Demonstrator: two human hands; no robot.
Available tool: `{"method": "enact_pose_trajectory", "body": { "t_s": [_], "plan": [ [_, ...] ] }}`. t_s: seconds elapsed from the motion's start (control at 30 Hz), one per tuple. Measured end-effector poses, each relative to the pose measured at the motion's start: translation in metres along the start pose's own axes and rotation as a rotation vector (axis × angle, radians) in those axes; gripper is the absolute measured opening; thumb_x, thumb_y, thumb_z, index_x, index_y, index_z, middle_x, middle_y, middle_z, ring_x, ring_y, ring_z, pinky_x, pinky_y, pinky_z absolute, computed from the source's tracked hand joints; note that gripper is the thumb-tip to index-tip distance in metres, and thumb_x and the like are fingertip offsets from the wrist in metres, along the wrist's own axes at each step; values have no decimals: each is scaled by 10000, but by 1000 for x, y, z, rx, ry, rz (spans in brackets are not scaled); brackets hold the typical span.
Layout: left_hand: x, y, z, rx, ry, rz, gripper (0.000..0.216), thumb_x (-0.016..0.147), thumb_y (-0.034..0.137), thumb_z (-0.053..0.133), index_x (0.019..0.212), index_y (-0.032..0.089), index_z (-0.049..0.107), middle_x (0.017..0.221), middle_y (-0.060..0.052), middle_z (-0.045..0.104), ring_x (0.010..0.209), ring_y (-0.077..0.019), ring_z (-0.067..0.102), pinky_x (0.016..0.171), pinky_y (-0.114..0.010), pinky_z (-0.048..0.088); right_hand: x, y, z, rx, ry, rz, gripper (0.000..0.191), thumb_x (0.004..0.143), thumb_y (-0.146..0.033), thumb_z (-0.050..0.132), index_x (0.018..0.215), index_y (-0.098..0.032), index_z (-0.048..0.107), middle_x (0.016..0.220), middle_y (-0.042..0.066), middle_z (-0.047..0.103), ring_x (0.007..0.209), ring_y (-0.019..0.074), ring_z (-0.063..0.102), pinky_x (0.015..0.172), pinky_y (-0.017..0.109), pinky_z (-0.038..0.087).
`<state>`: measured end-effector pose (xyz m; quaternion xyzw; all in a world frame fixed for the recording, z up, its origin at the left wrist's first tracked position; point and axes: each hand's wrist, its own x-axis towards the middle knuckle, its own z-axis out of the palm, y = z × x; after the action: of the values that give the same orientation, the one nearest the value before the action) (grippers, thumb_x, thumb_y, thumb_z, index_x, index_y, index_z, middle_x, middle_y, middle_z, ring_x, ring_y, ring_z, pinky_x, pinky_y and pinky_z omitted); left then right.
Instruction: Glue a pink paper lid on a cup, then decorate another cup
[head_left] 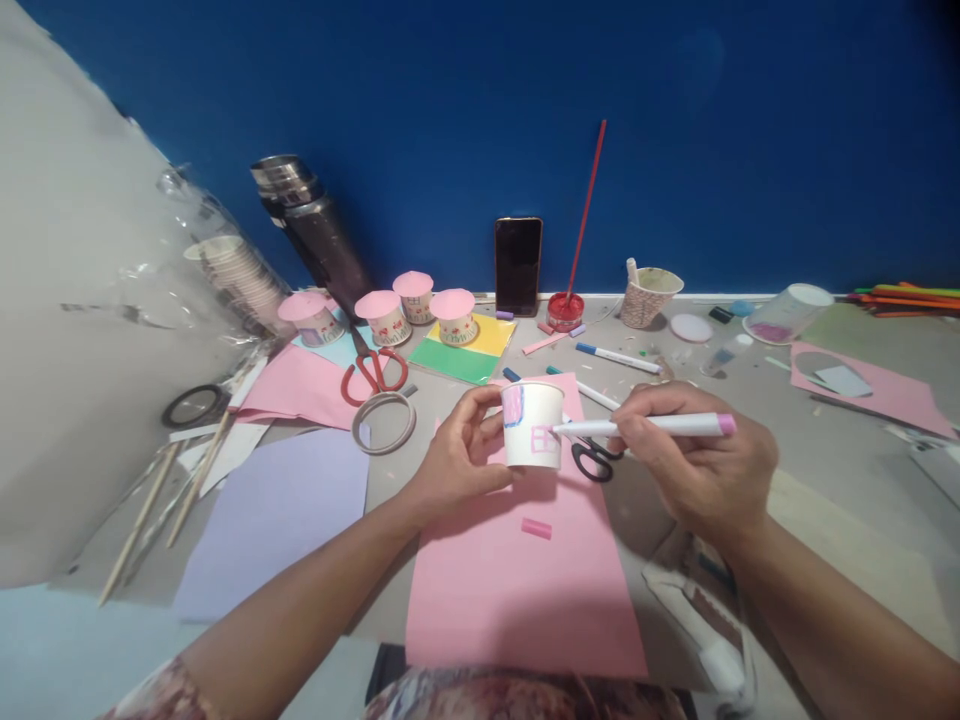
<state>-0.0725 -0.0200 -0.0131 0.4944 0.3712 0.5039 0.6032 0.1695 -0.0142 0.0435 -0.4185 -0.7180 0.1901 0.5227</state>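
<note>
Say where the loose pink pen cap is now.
In the head view, the pink cap lies slightly right of centre, on the pink sheet, lower in the picture than the white cup.

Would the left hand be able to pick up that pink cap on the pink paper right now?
Probably not without letting go: the left hand holds the paper cup, though nothing covers the pink cap.
</note>
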Motion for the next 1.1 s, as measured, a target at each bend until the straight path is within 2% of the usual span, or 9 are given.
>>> {"method": "enact_pose_trajectory", "body": {
  "t_s": [0.3,0.5,0.87,1.1],
  "plan": [
    [0,-2,-1,8,-13,13,749,613,142,946,1250,272,575,1433,-99,566,1394,-351,583,1154,-500,485,1,-1,-1,17,-46,-14,183,911,-162,680,753,-243,726,644,-22,721,534,133,640,524,255,485],
    [-1,-2,-2,25,-16,10,741,625,147,943,1254,283,574,1442,-97,574,1403,-355,578,1162,-516,472,0,0,-1,5,-12,12,160,908,-185,695,764,-245,734,633,-22,719,536,139,640,531,257,495],
    [1,-2,-2,3,1,5,762,606,169,961,1248,276,565,1456,-106,553,1414,-374,567,1167,-538,465,-1,0,0,115,-122,-9,153,907,-171,680,771,-229,718,629,-22,709,545,146,670,524,256,499],
    [1,-4,-5,5,-2,3,763,620,185,961,1267,272,565,1505,-120,536,1433,-381,554,1190,-540,447,1,-1,-3,99,-23,25,170,927,-174,683,780,-245,731,630,-35,720,533,127,645,537,238,501]
  ]
}}
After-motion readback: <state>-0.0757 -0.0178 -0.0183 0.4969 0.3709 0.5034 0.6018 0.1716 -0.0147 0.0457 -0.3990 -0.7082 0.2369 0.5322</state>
